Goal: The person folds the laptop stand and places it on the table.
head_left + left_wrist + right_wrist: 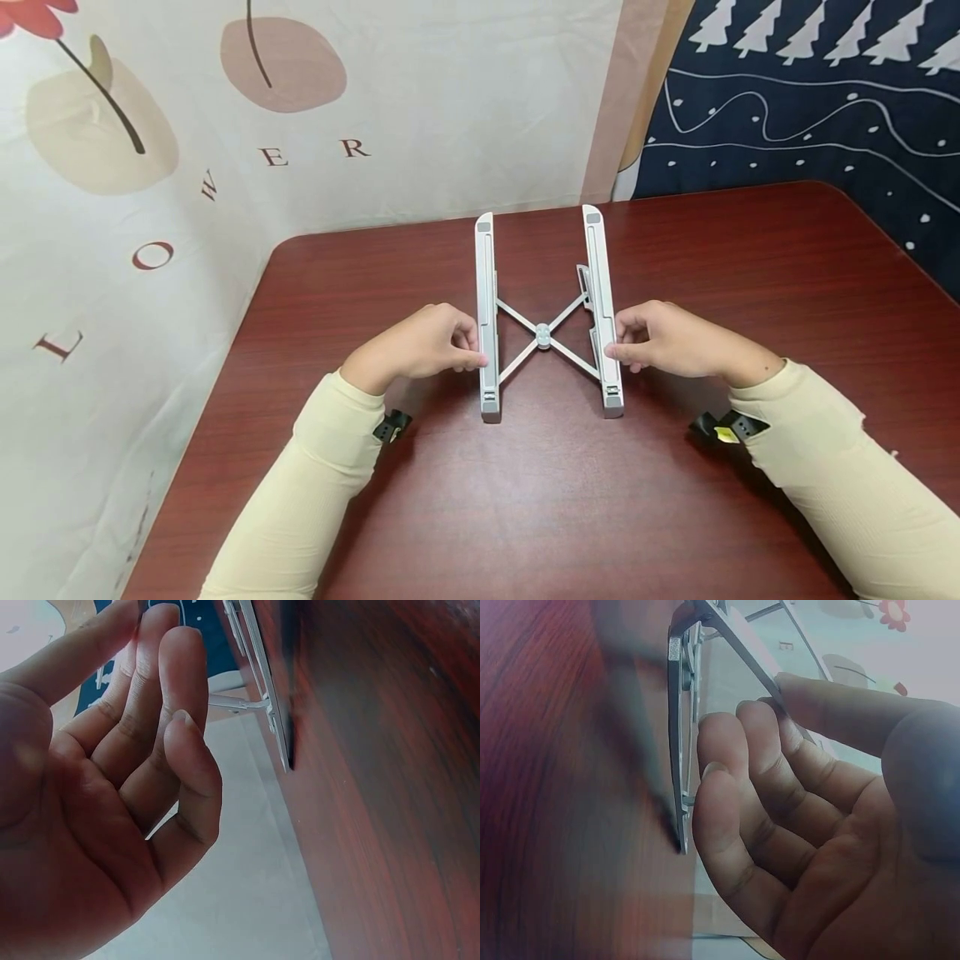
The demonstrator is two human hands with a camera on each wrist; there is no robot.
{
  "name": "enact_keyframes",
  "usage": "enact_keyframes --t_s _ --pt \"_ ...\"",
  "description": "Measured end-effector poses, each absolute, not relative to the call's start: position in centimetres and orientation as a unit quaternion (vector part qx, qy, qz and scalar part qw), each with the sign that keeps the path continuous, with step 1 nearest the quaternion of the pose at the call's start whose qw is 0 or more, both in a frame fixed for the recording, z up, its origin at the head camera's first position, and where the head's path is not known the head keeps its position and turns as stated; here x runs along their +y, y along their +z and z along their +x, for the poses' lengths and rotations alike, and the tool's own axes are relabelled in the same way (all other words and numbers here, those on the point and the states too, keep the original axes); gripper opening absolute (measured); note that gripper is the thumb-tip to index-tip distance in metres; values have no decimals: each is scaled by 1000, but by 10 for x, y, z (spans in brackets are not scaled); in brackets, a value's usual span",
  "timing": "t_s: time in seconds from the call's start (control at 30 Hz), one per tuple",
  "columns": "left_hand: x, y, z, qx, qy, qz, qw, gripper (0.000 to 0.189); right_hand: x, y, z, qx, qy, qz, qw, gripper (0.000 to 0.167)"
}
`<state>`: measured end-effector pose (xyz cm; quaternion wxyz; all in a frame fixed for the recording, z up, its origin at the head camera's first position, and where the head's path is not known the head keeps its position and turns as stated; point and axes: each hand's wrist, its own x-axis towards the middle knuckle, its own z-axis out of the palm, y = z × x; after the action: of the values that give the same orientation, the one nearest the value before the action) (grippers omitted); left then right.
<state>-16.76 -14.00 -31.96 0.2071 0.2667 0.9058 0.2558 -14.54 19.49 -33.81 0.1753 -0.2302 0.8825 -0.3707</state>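
Sleeves (303,492) and desk (555,533) cut off at head view's bottom edge. Laptop stand (543,336) cropped up top in both wrist views; right hand (832,855) partly hides it.

Open wood-grain tabletop (555,508) lies between the sleeved forearms (318,487); beyond, crossed struts (543,336) block the folding laptop stand's (487,308) middle.

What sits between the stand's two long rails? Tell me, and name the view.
In the head view, crossed struts and their central hub link the left rail and right rail, with tabletop visible around them.
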Motion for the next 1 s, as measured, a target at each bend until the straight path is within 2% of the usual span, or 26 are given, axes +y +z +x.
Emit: enact_keyframes --t_s 1.0 --pt "-137 -319 -165 908 253 268 199 20 193 -336 -143 879 -378 -236 169 13"
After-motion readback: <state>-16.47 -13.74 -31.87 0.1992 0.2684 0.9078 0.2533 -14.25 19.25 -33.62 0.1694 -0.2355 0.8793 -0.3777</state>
